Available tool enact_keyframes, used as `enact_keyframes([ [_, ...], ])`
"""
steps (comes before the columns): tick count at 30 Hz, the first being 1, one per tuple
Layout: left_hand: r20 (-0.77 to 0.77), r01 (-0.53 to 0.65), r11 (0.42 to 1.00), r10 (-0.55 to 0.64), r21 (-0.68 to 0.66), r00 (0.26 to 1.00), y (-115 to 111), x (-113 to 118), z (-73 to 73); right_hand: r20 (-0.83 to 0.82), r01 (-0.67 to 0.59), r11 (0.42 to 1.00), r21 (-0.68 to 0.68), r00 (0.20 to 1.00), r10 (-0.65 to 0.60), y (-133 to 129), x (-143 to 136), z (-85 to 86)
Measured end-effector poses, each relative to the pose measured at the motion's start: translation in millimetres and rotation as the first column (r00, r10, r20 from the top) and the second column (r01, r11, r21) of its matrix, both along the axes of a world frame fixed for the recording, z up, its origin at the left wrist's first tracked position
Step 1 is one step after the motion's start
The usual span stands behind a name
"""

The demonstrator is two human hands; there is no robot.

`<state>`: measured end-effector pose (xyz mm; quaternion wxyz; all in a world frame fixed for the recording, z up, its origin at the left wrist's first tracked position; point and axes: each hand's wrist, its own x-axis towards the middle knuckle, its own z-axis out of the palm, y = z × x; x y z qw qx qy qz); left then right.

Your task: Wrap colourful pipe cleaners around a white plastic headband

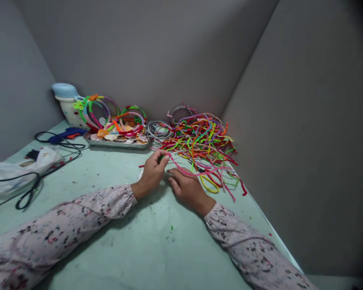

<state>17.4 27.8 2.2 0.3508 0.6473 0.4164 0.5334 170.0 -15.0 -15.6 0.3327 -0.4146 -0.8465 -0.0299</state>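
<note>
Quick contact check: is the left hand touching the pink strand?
Touching. The head view shows the left hand pinching the pink strand at the thumb.

This looks like a small craft workstation set between grey walls (133, 48); the pale green table (145, 245) bears a heap of colourful pipe cleaners (204, 135), a metal tray (121, 145) of fuzzy headbands (94, 121), and apparently a corded blue glue gun (61, 136); tiny coloured scraps (172, 228) dot its top.

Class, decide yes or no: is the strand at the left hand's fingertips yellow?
No, the left hand pinches a pink strand between thumb and fingers.
</note>
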Motion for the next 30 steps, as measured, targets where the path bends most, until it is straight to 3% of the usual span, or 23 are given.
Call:
enact_keyframes([
  [4,-0.02,0.061,0.998,-0.061,-0.012,0.998,-0.4,0.2,-1.0,-0.18,0.087,0.988,0.128,0.982,-0.063,10.1,10.2,1.0],
  [10,-0.126,0.135,0.99,-0.13,0.032,0.983,-4.2,2.0,0.8,-0.224,0.139,0.942,0.307,0.972,-0.071,10.1,13.5,7.0],
  [16,-0.173,0.186,0.981,-0.173,0.062,0.97,-5.8,2.8,-0.2,-0.196,0.174,0.932,0.319,0.974,-0.115,11.4,14.1,7.4],
  [30,-0.259,0.164,0.976,-0.123,0.143,0.958,-6.7,2.9,2.1,-0.147,0.152,0.927,0.344,0.983,-0.107,11.0,18.0,9.0],
])
